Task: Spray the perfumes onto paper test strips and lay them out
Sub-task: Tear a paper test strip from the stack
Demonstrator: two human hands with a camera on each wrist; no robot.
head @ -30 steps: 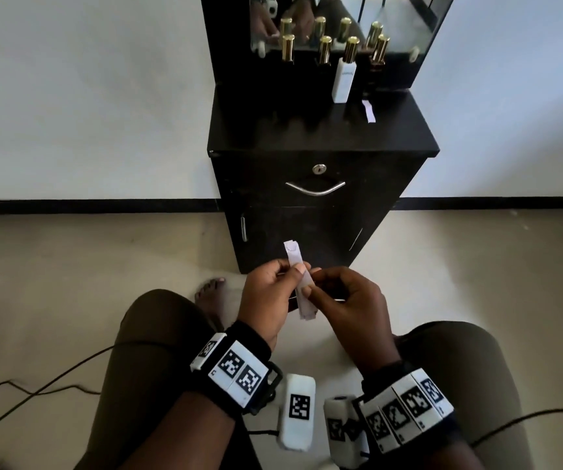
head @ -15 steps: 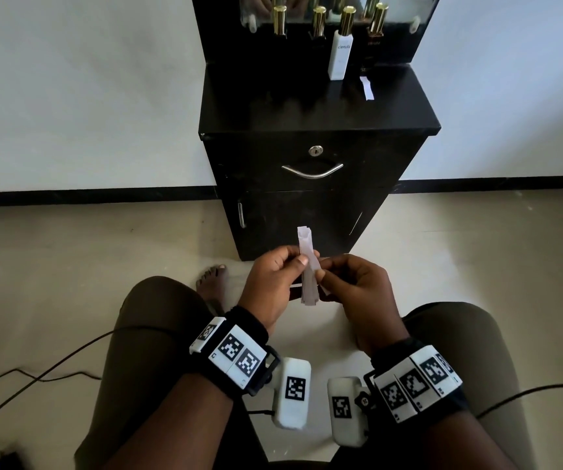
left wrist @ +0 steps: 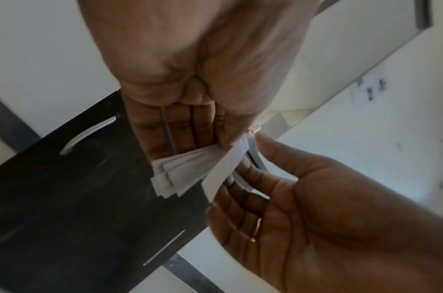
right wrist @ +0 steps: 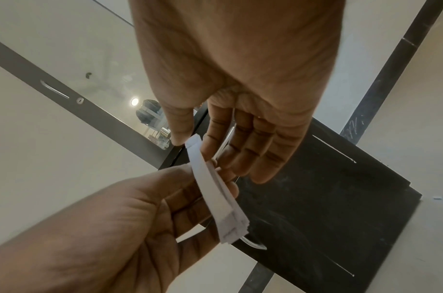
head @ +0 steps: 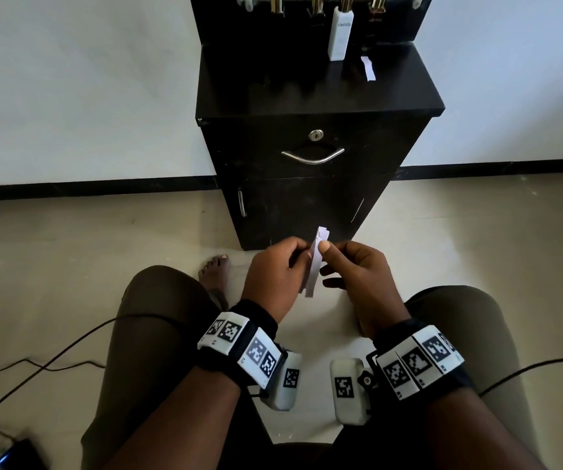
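A small stack of white paper test strips [head: 314,266] stands upright between both hands, in front of the black cabinet [head: 314,106]. My left hand [head: 275,273] grips the fanned stack [left wrist: 185,172] between thumb and curled fingers. My right hand [head: 351,266] pinches the top of the outermost strip [right wrist: 208,184] with thumb and forefinger; its other fingers are loosely extended. On the cabinet top stand a white perfume bottle [head: 340,33] and several dark bottles with gold caps [head: 314,5]. One strip [head: 368,67] lies flat in front of the bottles at the right.
The cabinet has a drawer with a curved metal handle [head: 312,157] and a lock, and a mirror behind the bottles. My knees [head: 158,317] frame the hands; a bare foot [head: 214,269] rests on the tiled floor. Cables [head: 52,361] run at left and right.
The view has tilted down, so the cabinet sits higher in frame. Both hands stay together on the strips; the right thumb has slid up to the stack's top.
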